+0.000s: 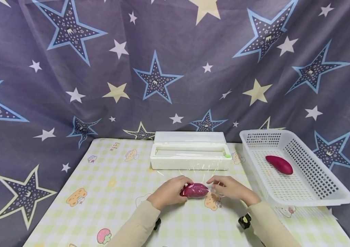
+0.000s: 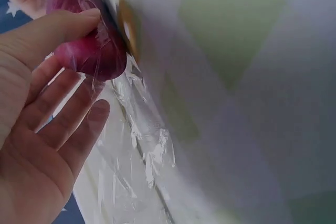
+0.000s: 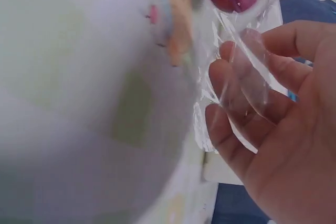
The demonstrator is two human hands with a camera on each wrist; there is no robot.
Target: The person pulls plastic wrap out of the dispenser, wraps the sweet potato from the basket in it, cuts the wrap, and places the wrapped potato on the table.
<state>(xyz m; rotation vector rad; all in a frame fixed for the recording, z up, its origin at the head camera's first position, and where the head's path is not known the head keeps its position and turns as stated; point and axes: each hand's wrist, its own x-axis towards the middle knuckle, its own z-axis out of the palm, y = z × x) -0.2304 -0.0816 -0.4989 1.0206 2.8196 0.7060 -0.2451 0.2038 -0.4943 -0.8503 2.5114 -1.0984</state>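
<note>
A purple-red sweet potato (image 1: 196, 190), wrapped in clear film, lies sideways over the checked cloth. My left hand (image 1: 172, 190) grips its left end; in the left wrist view the thumb (image 2: 79, 23) presses on the wrapped skin, fingers curving beneath. At the other end, my right hand (image 1: 229, 187) holds the loose cling film (image 3: 244, 80) between bent fingers and thumb. Part of that film crosses the fingers in the right wrist view. More film stretches from the sweet potato toward the white cling film dispenser (image 1: 190, 162) behind it.
A white perforated basket (image 1: 312, 200) stands on the right with a second sweet potato (image 1: 280, 165) in it. The dispenser's lid (image 1: 189, 137) is raised, and a green slider (image 1: 228, 156) sits at its right end. A star-patterned curtain (image 1: 175, 113) hangs behind the table.
</note>
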